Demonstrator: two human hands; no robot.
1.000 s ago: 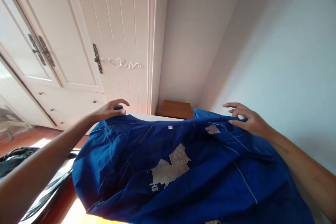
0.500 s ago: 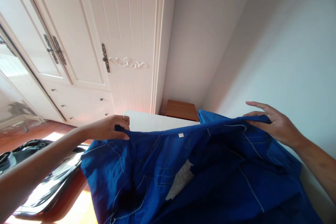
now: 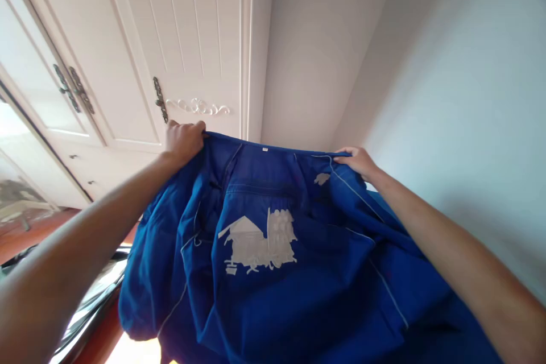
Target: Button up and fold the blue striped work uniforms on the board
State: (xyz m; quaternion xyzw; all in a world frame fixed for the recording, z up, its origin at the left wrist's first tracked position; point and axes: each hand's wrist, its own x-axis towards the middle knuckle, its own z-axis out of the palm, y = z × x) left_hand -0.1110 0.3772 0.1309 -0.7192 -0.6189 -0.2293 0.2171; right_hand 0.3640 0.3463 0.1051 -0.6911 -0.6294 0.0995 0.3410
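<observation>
A large blue garment [image 3: 273, 313] hangs spread between my hands, its inner side with pale seams facing me. White backing patches show in its middle, and a small white label sits at the top edge. My left hand [image 3: 184, 139] is closed on the top edge at the left. At the right end of that edge, my right hand [image 3: 356, 160] pinches the cloth between thumb and fingers. The lower part of the garment runs out of view at the bottom.
A white wardrobe [image 3: 128, 40] with dark metal handles stands ahead on the left. Pale walls [image 3: 447, 96] rise at the right. An open suitcase [image 3: 91, 307], partly hidden by my left arm, lies on the reddish floor [image 3: 40, 227] at the lower left.
Both hands have lifted the garment's top edge higher and come closer together. More of the white backing shows. The small brown furniture top and white surface behind are now mostly hidden.
</observation>
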